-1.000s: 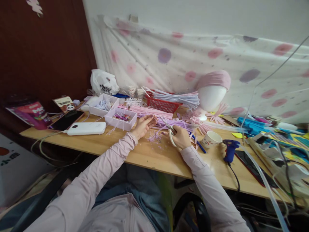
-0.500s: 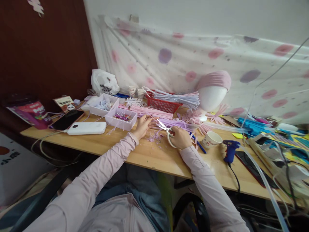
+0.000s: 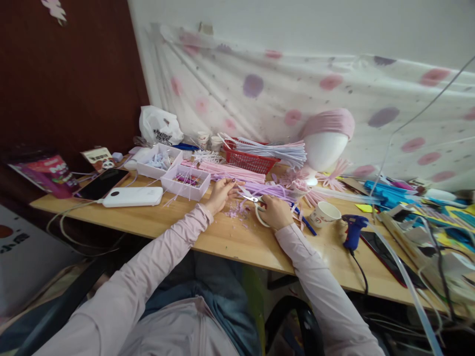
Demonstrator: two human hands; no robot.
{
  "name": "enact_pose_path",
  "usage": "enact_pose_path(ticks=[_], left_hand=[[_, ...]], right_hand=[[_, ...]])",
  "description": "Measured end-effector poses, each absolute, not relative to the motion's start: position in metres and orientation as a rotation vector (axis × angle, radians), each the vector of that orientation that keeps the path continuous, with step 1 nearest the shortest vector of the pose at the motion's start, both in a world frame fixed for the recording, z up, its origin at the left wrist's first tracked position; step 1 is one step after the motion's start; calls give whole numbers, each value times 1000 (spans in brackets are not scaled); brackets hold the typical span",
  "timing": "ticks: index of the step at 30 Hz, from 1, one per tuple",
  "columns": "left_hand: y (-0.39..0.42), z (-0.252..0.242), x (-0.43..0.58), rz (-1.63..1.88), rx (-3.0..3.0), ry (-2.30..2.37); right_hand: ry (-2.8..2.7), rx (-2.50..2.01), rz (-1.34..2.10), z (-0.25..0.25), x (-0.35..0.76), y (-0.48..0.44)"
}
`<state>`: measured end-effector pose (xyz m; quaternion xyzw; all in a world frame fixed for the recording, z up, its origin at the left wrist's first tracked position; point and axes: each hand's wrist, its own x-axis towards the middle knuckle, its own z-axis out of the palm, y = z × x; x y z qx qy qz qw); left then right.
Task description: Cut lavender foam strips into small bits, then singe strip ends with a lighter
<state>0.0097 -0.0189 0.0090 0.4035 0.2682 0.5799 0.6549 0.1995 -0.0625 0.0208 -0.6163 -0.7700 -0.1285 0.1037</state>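
Note:
My right hand [image 3: 275, 211] is closed through the pale handles of a pair of scissors [image 3: 253, 199]. The metal blades point left, towards the fingertips of my left hand [image 3: 221, 194], and now look nearly together. My left fingers are pinched; what they hold is too small to make out against the purple pipe cleaners [image 3: 265, 189] lying just behind. Lilac fuzzy clippings [image 3: 237, 210] are scattered on the wooden table [image 3: 218, 242] below both hands. Beyond my left hand lies a bundle of pink pipe cleaners [image 3: 237, 173].
Left stand a white box of beads and stems [image 3: 202, 193], a power bank [image 3: 133, 197] and a phone [image 3: 104, 184]. Behind are a red basket [image 3: 247, 162] and a foam head [image 3: 326, 148]. Right are a paper cup [image 3: 325, 214] and a blue glue gun [image 3: 353, 231].
The scissor blades have closed from wide apart to nearly together beside my left fingertips. Both hands have stayed almost in place.

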Motion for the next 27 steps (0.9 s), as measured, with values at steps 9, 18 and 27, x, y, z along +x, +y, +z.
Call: enact_pose_path(ticks=[9,18,27], left_hand=[[-20,9,10,1328,915,620],[-19,7,11,1345,930,660],[-20,4,15,1277,831,683]], right_hand=[[-2268,-1809,-372,20,199,-62],[-2272,-1763,-368,18,198,-61],[-2265,-1818,-410,16,194,-62]])
